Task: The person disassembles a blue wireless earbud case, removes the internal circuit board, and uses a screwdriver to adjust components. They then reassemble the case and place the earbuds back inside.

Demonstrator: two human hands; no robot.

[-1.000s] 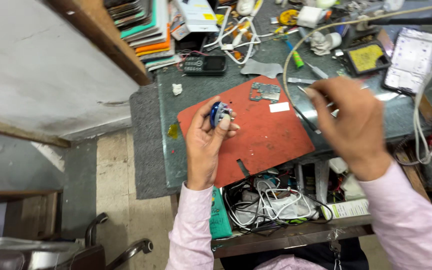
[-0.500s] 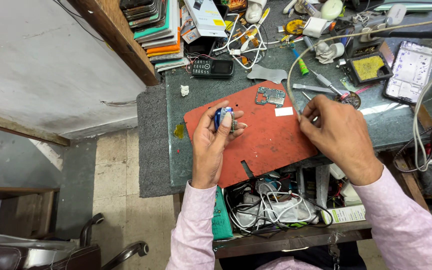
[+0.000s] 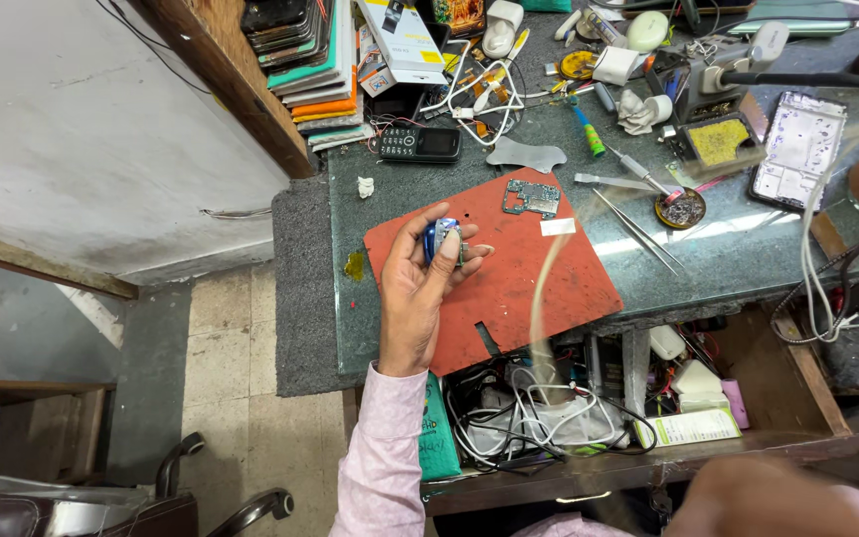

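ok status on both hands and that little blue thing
Left hand up over the red mat, pinching the small blue part. Right hand low at frame edge, blurred, grip unclear. Circuit board lies apart on the mat.

Bright, even light with soft shadows. Shiny glare on the glass desk top (image 3: 728,239). Blurry right hand (image 3: 768,502), maybe moving. Bent edges.

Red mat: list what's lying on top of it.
On the red mat lie a small bare circuit board and a white slip. The left hand, holding a small blue object, covers the mat's left part.
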